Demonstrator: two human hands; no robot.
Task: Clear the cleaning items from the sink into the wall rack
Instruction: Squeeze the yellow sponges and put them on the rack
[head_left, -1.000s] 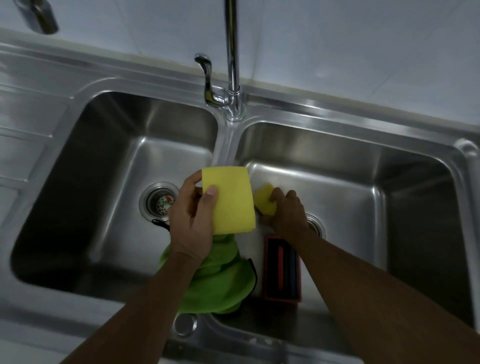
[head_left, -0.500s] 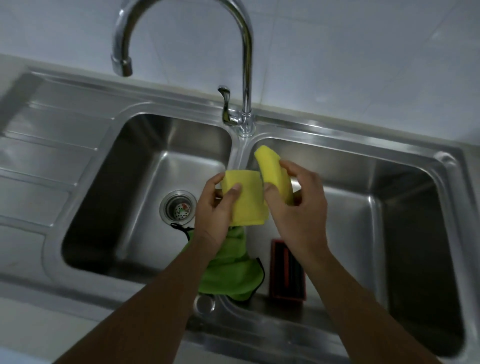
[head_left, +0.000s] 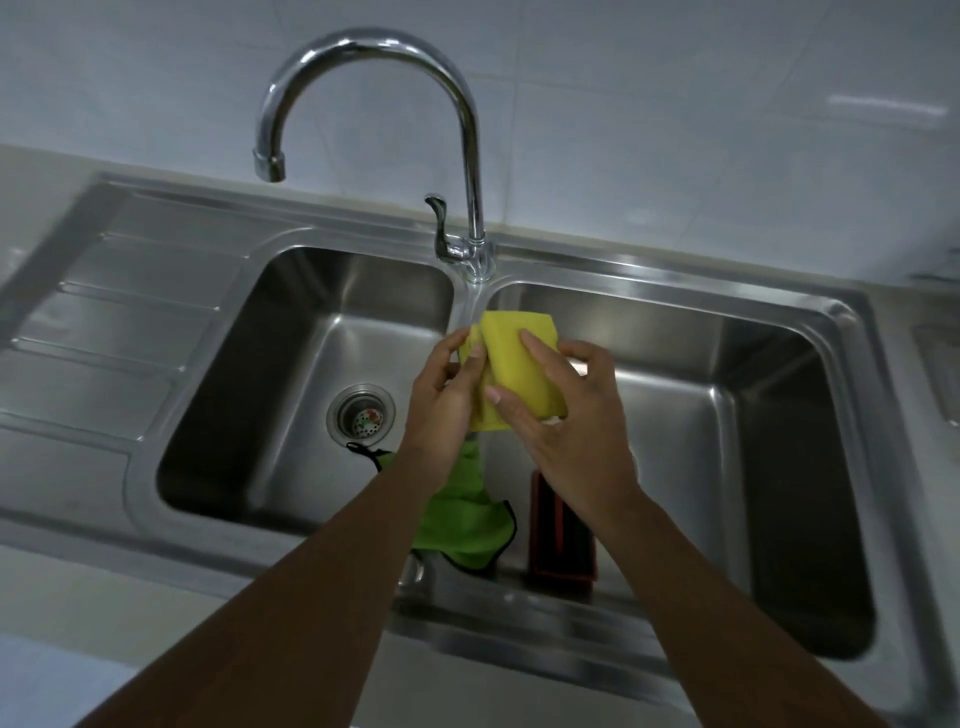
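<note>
Two yellow sponges are held together above the sink divider: the left hand pinches the hidden sponge, the right hand clamps the front sponge. At 6 o'clock lie a green cloth and, rightward, a dark brush.

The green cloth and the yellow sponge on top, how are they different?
The green cloth is thin and floppy, draped over the sink divider; the yellow sponge is a thick block. The cloth lies untouched, while the sponge is held up by the right hand. The cloth has a dark edge; the sponge is plain. Both are cleaning things.
</note>
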